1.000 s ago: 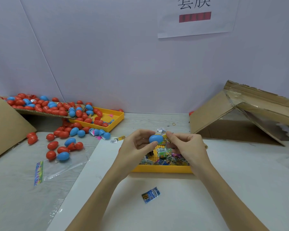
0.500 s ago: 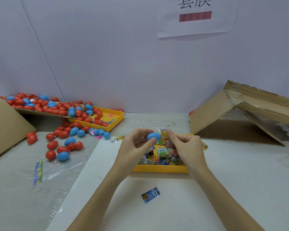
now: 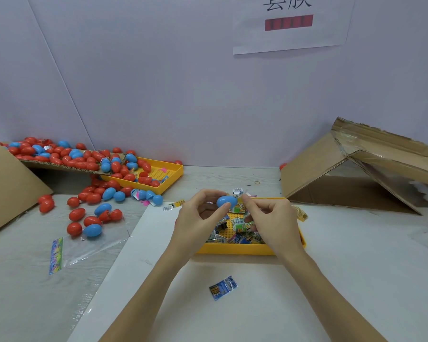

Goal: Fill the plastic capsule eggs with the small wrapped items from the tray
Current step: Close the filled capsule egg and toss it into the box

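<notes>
A blue capsule egg [image 3: 226, 201] is held above the yellow tray [image 3: 235, 249], which contains several small wrapped items [image 3: 240, 234]. My left hand [image 3: 199, 218] pinches the egg's left end between thumb and fingers. My right hand [image 3: 269, 220] touches the egg's right end with its fingertips, fingers curled. The egg looks closed; whether anything is inside it is hidden.
A loose blue wrapped item [image 3: 223, 287] lies on the white sheet in front of the tray. Many red and blue eggs [image 3: 84, 169] are piled at the left over a second yellow tray [image 3: 168, 178] and cardboard. A clear bag [image 3: 89, 243] lies left; a collapsed cardboard box [image 3: 356, 169] stands right.
Both hands with the blue egg have risen slightly and shifted a little left; the egg stays pinched between them.
</notes>
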A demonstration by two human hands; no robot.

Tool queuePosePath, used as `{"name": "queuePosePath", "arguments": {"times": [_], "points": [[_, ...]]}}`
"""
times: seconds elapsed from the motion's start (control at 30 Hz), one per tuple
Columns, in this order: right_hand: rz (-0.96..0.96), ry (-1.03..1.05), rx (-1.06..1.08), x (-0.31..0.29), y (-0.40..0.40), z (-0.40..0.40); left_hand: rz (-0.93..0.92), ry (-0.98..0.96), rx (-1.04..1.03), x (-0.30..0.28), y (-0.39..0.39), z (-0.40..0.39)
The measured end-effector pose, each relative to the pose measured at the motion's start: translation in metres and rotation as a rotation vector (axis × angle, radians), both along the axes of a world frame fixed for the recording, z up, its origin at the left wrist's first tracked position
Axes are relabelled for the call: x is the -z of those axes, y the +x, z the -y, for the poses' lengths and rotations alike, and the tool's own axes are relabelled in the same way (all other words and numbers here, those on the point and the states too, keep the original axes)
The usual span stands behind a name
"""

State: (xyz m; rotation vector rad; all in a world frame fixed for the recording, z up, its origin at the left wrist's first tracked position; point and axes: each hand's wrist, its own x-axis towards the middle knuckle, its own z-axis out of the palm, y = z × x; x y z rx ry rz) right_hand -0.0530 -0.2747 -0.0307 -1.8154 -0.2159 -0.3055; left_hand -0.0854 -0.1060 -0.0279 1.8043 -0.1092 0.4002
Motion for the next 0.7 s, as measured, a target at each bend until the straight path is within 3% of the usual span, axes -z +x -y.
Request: {"name": "queuePosePath", "arguments": {"times": [0.2,0.47,0.7], "points": [[0.095,-0.066,-0.004,-0.0002,-0.0049,-0.0034,0.037,0.072,-0.013,0.0011,-0.0002,0.0029],[-0.095,0.112,-0.042,-0.0001,-0.0023,-0.0021,0.002,-0.006,-0.028,-0.0003,-0.0009,0.0022],[-0.070,0.085,-0.065,0.0024,-0.0002,-0.0026,-0.002,-0.012,-0.038,-0.0008,-0.0008,0.0028]]}}
